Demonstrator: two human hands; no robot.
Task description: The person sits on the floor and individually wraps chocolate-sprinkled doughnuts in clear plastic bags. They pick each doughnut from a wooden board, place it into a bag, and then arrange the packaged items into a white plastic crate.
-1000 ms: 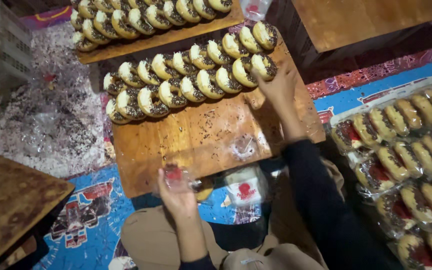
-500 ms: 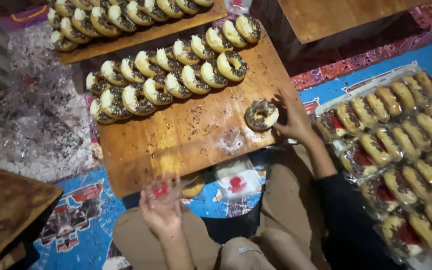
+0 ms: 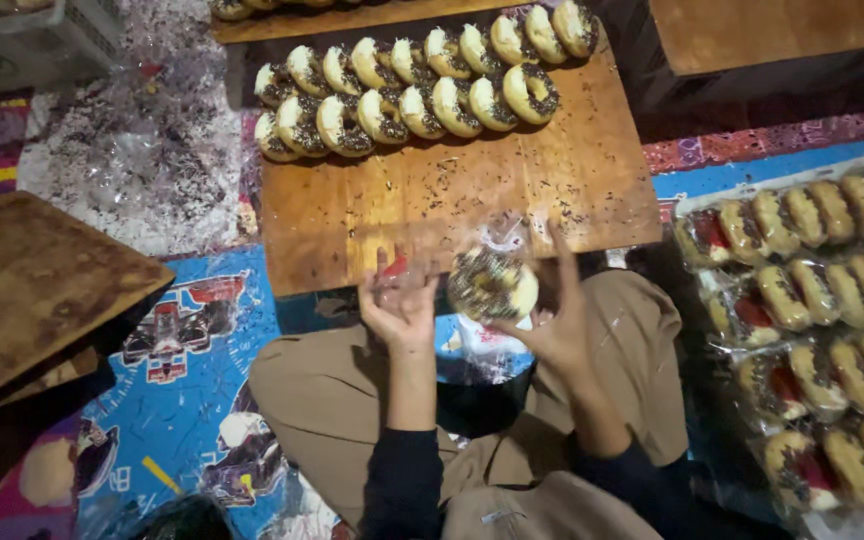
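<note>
- I see the right hand holding a donut with dark sprinkles, fingers curled around it, just in front of the near edge of the wooden board.
- The left hand is just beside the donut, fingers half open, pinching a thin clear plastic bag with a bit of red on it.
- Both hands are above my lap.
- Rows of donuts sit at the far end of the board.
- Bagged donuts lie in a pile to the right, on the floor.
- A blue car mat lies under me.
</note>
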